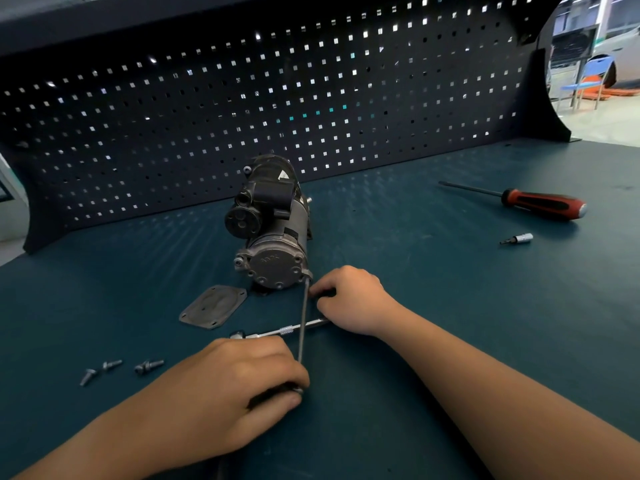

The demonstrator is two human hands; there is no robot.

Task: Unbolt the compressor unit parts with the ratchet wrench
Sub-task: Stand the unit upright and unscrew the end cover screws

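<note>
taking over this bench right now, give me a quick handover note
Left hand grips the handle of a long-shaft tool, tip at the lower right edge of the compressor end cap.
Right hand is curled beside the shaft; what it holds is unclear.
Ratchet wrench lies on the mat.
Done: cover plate and three bolts are off.
Left: end cap still on.

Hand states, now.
Left hand: grips the long-shaft driver by its handle.
Right hand: fingers curled by the compressor; hold cannot be told.
</note>
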